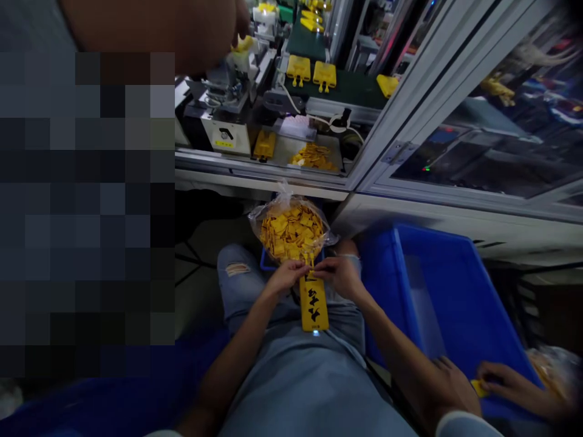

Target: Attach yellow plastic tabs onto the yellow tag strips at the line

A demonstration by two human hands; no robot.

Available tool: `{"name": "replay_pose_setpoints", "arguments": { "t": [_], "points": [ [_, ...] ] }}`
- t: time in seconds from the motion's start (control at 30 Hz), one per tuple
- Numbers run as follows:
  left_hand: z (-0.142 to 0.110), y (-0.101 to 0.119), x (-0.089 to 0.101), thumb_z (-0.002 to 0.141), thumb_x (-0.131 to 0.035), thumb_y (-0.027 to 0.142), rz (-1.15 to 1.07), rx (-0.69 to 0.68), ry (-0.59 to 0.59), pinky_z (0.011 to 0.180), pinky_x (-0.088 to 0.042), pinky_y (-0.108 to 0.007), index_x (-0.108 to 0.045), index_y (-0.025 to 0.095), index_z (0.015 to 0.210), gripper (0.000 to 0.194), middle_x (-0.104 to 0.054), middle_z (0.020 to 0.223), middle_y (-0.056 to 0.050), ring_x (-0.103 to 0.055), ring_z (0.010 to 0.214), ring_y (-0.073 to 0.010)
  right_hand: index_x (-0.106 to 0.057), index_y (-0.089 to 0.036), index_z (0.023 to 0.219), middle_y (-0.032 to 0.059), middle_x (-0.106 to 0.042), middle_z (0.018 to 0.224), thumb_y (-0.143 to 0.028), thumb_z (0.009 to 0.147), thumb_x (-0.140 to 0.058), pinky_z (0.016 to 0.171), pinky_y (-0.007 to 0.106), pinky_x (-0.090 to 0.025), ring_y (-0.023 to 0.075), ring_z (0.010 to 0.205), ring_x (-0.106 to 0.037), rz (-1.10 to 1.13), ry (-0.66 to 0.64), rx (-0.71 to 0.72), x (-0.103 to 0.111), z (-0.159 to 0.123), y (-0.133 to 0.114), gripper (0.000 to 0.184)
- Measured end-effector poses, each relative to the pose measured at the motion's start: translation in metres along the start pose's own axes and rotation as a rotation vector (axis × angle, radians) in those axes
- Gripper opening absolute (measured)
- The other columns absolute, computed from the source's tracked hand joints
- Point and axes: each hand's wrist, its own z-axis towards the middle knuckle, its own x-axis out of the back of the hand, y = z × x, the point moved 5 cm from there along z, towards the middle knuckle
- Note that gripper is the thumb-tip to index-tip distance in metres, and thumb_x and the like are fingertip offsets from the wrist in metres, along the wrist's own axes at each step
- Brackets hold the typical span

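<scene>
A flat yellow case that looks like a power bank [314,309], with black characters on its face, lies lengthwise over my lap. Short yellow cable ends stick out of its far end, and a small white light shows at the near end. My left hand [288,276] pinches at the far end from the left. From the right, the fingers of my right hand [340,274] are closed at the same spot; the exact grip is hidden. Just beyond my hands stands an open clear plastic bag [291,227] full of small flat yellow pieces.
A blue bin [455,291] stands at my right. Behind a metal frame, yellow cases [298,70] sit on a green conveyor [350,88], above a tray of yellow pieces [314,156]. Another person's arm [150,30] reaches in upper left; a hand [505,382] holds something yellow lower right.
</scene>
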Motion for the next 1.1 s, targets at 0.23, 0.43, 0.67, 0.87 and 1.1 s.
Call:
{"name": "replay_pose_setpoints", "arguments": {
  "t": [0.23,0.43,0.67,0.87,1.1],
  "points": [
    [0.001,0.0,0.0,0.061,-0.081,0.063,-0.003,-0.01,-0.038,0.057,-0.046,-0.026,-0.066,0.011,0.08,0.057,-0.065,0.073,-0.004,-0.06,0.065,-0.0176,-0.078,-0.018,0.083,0.0035,-0.075,0.083,-0.016,0.076,-0.076,0.069,0.024,-0.047,0.0169,0.074,-0.066,-0.201,-0.048,0.023,-0.005,-0.001,-0.009,0.007],
    [-0.001,0.001,-0.002,0.063,-0.078,0.064,0.023,-0.033,-0.043,0.057,-0.046,-0.025,-0.068,0.012,0.082,0.057,-0.066,0.075,-0.004,-0.061,0.067,-0.0183,-0.079,-0.021,0.082,0.0025,-0.074,0.085,-0.014,0.078,-0.076,0.071,0.024,-0.046,0.0165,0.077,-0.065,-0.375,-0.095,0.121,-0.004,0.001,-0.024,0.008],
    [-0.005,0.001,-0.014,0.06,-0.08,0.066,0.034,-0.062,-0.131,0.06,-0.044,-0.024,-0.067,0.011,0.082,0.061,-0.067,0.075,-0.004,-0.059,0.066,-0.016,-0.08,-0.022,0.081,0.0045,-0.067,0.089,-0.013,0.078,-0.075,0.075,0.028,-0.044,0.0181,0.084,-0.06,-0.502,-0.078,0.237,0.004,-0.01,-0.018,0.011],
    [-0.011,0.009,-0.028,0.066,-0.078,0.05,0.125,-0.121,-0.101,0.066,-0.041,-0.025,-0.069,0.011,0.087,0.045,-0.067,0.076,-0.004,-0.057,0.068,-0.015,-0.074,-0.016,0.099,0.0023,-0.062,0.082,-0.035,0.073,-0.081,0.058,0.023,-0.04,0.0122,0.064,-0.052,-0.143,0.099,0.021,0.023,-0.032,0.004,0.033],
    [-0.043,0.042,-0.051,0.076,-0.067,0.031,0.345,-0.166,-0.186,0.077,-0.044,-0.027,-0.071,0.016,0.092,0.023,-0.07,0.091,-0.006,-0.061,0.086,-0.0207,-0.058,-0.013,0.073,-0.0054,-0.044,0.062,-0.049,0.08,-0.073,0.05,0.018,-0.027,0.0065,0.056,-0.036,0.167,-0.451,-0.104,0.024,-0.043,-0.005,0.039]
  ]
}}
